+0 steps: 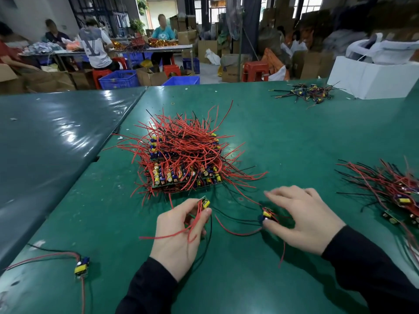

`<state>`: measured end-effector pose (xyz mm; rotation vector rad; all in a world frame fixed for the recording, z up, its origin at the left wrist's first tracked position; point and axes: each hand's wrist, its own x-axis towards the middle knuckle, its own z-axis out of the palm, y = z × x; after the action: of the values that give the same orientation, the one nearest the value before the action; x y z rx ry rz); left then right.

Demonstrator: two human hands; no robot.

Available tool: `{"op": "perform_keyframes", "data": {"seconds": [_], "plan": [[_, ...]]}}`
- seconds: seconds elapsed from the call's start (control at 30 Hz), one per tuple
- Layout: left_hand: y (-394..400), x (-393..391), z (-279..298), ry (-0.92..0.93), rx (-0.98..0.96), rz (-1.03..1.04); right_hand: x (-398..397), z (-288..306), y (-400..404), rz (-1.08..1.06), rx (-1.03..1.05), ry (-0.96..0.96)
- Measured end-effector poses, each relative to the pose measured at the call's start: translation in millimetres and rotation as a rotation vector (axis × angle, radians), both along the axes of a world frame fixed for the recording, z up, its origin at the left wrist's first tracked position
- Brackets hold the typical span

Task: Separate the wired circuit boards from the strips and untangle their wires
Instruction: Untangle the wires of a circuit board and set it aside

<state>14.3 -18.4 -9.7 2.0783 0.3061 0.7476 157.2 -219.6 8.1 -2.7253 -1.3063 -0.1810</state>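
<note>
A stack of board strips (186, 175) with a thick tangle of red and black wires lies mid-table. My left hand (179, 232) pinches a small wired circuit board (204, 202) with a yellow part, its red and black wires trailing over my palm. My right hand (303, 218) hovers over a second small board (267, 214) on the table, thumb touching it, fingers spread and loosely curved. Red and black wires run between the two boards. One separated board (82, 266) lies at the near left.
A second pile of wired strips (394, 189) sits at the right edge. A small heap of separated boards (308, 92) lies far right, beside a white foam box (371, 75). The green table (283, 137) meets a darker table at the left. People work in the background.
</note>
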Motion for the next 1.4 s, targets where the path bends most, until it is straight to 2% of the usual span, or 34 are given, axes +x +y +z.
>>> {"op": "perform_keyframes", "data": {"seconds": [0.03, 0.1, 0.17, 0.2, 0.3, 0.43, 0.57, 0.63, 0.7, 0.73, 0.8, 0.9, 1.0, 1.1, 1.2, 1.27, 1.4], "plan": [[-0.9, 0.2, 1.2, -0.018, 0.065, 0.033, -0.4, 0.0, -0.5, 0.013, 0.070, 0.013], [-3.3, 1.0, 3.4, -0.048, 0.227, 0.054, -6.6, 4.9, 3.3, 0.112, 0.341, 0.062], [-6.8, 1.0, 3.7, -0.060, 0.328, -0.017, -18.9, 9.0, 10.5, 0.274, 0.593, 0.171], [-8.7, 0.3, 3.3, -0.058, 0.354, -0.064, -26.6, 8.8, 14.8, 0.356, 0.632, 0.201], [-14.2, -1.8, 2.4, -0.034, 0.400, -0.169, -44.7, 0.8, 27.7, 0.507, 0.570, 0.120], [-18.1, -0.3, 3.0, -0.052, 0.401, -0.213, -48.8, -7.7, 34.2, 0.509, 0.680, 0.119], [-21.7, -1.8, 1.6, -0.018, 0.158, -0.226, -46.6, -11.1, 35.3, 0.518, 0.622, 0.018], [-21.5, -2.7, 2.3, -0.036, 0.116, -0.251, -46.4, -11.0, 35.2, 0.498, 0.624, 0.022], [-18.5, -2.5, 8.3, -0.111, 0.015, -0.197, -46.0, -9.2, 34.8, 0.434, 0.719, 0.084], [-14.9, -2.3, 12.6, -0.164, -0.103, -0.158, -45.6, -7.9, 34.1, 0.381, 0.796, 0.136], [-4.8, -2.0, 20.4, -0.297, -0.388, -0.085, -44.5, -5.8, 33.9, 0.194, 0.977, 0.296], [10.9, -4.0, 27.3, -0.453, -0.710, 0.030, -39.2, -1.3, 34.4, -0.053, 1.204, 0.742], [11.9, -5.7, 30.1, -0.452, -0.837, 0.068, -36.2, 1.8, 35.0, -0.131, 1.322, 1.070], [-0.1, -3.2, 25.3, -0.286, -0.727, 0.022, -43.4, 4.7, 39.1, -0.162, 1.333, 1.206], [-16.0, 1.0, 16.6, -0.081, -0.590, -0.163, -52.2, 2.6, 42.5, -0.158, 1.307, 1.281], [-23.9, 1.8, 11.5, -0.040, -0.488, -0.212, -56.7, 0.4, 43.8, -0.140, 1.268, 1.302], [-22.1, 2.2, 11.0, -0.078, -0.288, -0.220, -62.0, -1.7, 45.4, -0.137, 1.195, 1.364]]}}
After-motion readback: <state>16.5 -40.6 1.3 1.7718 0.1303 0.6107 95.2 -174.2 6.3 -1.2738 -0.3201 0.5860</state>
